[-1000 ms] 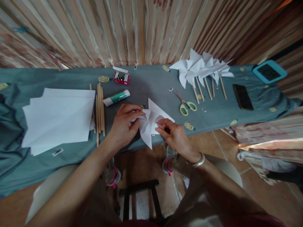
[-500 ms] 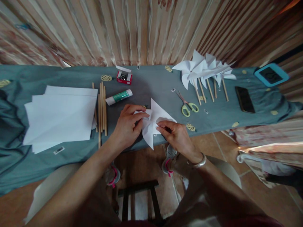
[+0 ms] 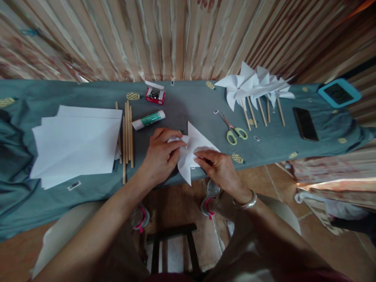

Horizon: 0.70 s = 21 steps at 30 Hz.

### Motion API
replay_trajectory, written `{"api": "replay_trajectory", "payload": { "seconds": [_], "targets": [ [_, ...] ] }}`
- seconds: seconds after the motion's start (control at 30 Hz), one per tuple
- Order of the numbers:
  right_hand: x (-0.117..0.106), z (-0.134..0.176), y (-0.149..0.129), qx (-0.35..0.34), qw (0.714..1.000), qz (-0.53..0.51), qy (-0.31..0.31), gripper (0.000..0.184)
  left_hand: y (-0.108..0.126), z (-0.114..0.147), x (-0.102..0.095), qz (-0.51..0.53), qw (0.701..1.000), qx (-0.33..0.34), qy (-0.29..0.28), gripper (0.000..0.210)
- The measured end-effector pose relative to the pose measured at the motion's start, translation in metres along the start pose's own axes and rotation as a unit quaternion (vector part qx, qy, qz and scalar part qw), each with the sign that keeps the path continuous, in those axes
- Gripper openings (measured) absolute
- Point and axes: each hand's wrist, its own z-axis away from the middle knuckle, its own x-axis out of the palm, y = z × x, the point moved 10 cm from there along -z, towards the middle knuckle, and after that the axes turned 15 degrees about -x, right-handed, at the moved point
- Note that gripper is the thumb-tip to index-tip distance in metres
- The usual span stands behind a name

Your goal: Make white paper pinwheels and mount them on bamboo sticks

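A white paper pinwheel without a stick lies at the front edge of the table, its blades partly folded in toward the centre. My left hand pinches it from the left, thumb and fingers near the middle. From the right, my right hand grips a folded part close to the centre, fingertips pressed together. Part of the left blade is hidden behind my left fingers. A glue stick rests to the left, and scissors with green handles lie to the right.
Wooden sticks and a stack of white paper lie on the left. Behind the glue stick stands an open red box of small pins. Finished pinwheels on sticks, a phone and a blue-framed device are on the right.
Both hands keep their hold on the paper pinwheel with hardly any movement. The whole view has shifted very slightly.
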Motion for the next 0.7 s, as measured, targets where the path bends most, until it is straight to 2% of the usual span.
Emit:
{"api": "replay_trajectory", "payload": {
  "seconds": [0.2, 0.4, 0.57, 0.7],
  "targets": [
    [0.001, -0.001, -0.001, -0.012, 1.000, 0.006, -0.006, 0.017, 0.006, 0.003, 0.005, -0.023, 1.000, 0.007, -0.004, 0.025],
    [0.002, -0.002, -0.002, -0.017, 1.000, 0.010, -0.016, 0.016, 0.023, 0.015, 0.024, -0.089, 0.994, 0.051, -0.043, 0.023],
    [0.003, -0.001, -0.002, -0.019, 0.999, 0.016, -0.022, 0.017, 0.025, 0.016, 0.030, -0.124, 0.990, 0.046, -0.054, 0.024],
    [0.003, -0.002, -0.002, -0.021, 0.999, 0.019, -0.024, 0.017, 0.022, 0.015, 0.030, -0.109, 0.992, 0.031, -0.055, 0.021]
  ]
}}
